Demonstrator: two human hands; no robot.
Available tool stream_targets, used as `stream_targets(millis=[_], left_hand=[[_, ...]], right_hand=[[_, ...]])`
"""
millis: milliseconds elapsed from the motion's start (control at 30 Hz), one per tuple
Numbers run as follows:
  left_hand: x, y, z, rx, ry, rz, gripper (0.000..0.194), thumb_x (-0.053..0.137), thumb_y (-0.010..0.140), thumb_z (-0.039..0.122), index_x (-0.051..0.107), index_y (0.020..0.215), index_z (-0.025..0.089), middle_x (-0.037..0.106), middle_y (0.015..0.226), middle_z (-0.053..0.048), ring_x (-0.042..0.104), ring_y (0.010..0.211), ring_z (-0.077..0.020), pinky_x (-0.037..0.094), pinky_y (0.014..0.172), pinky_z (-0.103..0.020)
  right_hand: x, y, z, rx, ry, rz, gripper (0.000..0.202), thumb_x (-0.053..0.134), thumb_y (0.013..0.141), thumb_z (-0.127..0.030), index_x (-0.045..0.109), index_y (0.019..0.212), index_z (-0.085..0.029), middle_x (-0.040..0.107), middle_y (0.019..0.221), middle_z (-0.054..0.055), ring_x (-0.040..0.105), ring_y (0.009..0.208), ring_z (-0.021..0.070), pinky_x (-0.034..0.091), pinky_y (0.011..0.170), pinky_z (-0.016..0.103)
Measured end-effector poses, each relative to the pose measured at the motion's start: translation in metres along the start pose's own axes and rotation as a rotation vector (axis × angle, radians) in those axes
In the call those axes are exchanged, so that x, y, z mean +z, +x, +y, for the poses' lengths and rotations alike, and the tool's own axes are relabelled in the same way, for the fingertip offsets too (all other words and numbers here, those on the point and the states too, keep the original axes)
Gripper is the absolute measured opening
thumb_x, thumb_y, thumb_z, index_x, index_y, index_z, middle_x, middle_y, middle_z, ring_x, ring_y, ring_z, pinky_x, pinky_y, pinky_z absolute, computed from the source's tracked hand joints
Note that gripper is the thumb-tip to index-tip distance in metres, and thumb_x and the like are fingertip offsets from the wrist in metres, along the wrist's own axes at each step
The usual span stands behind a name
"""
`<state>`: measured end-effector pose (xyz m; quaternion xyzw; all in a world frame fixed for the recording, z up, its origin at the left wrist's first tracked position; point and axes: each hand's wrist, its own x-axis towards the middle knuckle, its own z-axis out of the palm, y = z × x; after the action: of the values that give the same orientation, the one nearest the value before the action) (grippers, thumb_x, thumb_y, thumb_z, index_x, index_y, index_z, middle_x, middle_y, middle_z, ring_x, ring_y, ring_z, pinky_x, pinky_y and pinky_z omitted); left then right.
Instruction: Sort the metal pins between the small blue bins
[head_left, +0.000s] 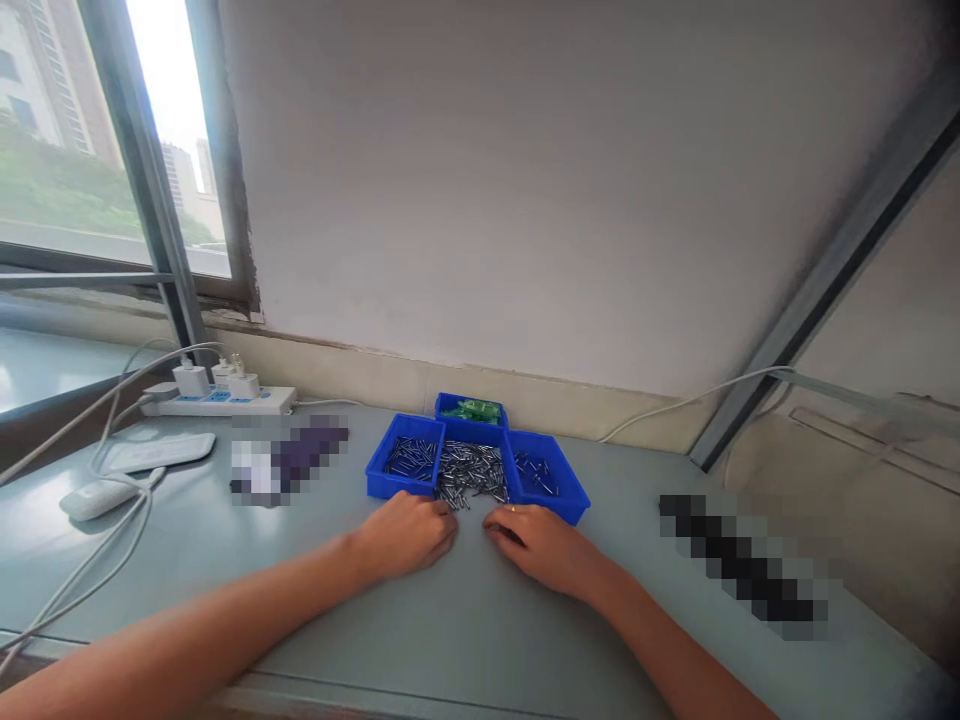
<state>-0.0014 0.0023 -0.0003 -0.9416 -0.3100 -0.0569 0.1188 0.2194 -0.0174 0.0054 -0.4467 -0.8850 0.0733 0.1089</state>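
My left hand [411, 530] rests at the near left edge of a loose pile of small shiny metal pins [474, 468], its fingers curled inward. Across a narrow gap, my right hand [538, 540], with a ring on one finger, is bent with thumb and fingers drawn together. Whatever either hand pinches is hidden or too small to make out. Left of the pile, a blue bin [379, 478] holds many similar metal pieces [412, 457]. The right blue bin [570, 490] contains fewer pieces [534, 470]. Behind the pile, another blue bin [442, 402] holds green packets [474, 410].
A white power strip [255, 401] with plugged-in chargers stands at the back left. Nearby lie white cables [139, 540], a flat pale device [159, 453] and a rounded white object [97, 496]. Blurred-out items sit left and right. A wall [487, 200] closes off the grey table's [465, 630] back.
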Motion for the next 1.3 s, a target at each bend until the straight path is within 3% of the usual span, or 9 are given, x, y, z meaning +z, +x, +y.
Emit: stream_targets(millis=[333,633,1033,1300], left_hand=[[-0.0014,-0.0003,0.0026,0.1,0.026,0.056,0.023,0.046,0.09,0.025,0.061,0.076,0.016,0.061,0.077,-0.003,0.06,0.064,-0.0165,0.044,0.053,-0.025],[-0.0007,-0.0002,0.0024,0.038,0.107,0.054,0.022,0.046,0.09,0.025,0.061,0.077,0.015,0.061,0.075,-0.006,0.06,0.064,-0.019,0.043,0.049,-0.026],[0.0021,-0.0016,0.0068,0.335,0.0,0.15,0.017,0.049,0.089,0.025,0.061,0.079,0.018,0.062,0.078,-0.002,0.057,0.073,-0.016,0.044,0.057,-0.026],[0.0028,-0.0014,0.0066,0.297,0.007,0.137,0.019,0.047,0.09,0.027,0.06,0.081,0.018,0.063,0.081,-0.001,0.058,0.073,-0.0163,0.042,0.055,-0.026]], right_hand=[[0.0026,0.0,0.0017,-0.005,-0.024,0.004,0.022,0.039,0.092,-0.022,0.061,0.096,-0.022,0.065,0.091,0.002,0.059,0.085,0.0179,0.041,0.073,0.027],[0.0018,0.0007,0.0016,-0.003,-0.011,0.001,0.022,0.039,0.092,-0.022,0.061,0.096,-0.021,0.065,0.091,0.003,0.06,0.085,0.0179,0.041,0.074,0.027],[0.0033,-0.0006,-0.0016,0.024,0.039,0.004,0.023,0.046,0.088,-0.023,0.06,0.107,-0.023,0.065,0.098,0.003,0.059,0.089,0.0186,0.041,0.076,0.027],[0.0047,0.0005,0.0009,-0.011,-0.011,-0.008,0.014,0.045,0.089,-0.021,0.059,0.084,-0.021,0.063,0.083,0.0,0.056,0.074,0.0145,0.035,0.062,0.023]])
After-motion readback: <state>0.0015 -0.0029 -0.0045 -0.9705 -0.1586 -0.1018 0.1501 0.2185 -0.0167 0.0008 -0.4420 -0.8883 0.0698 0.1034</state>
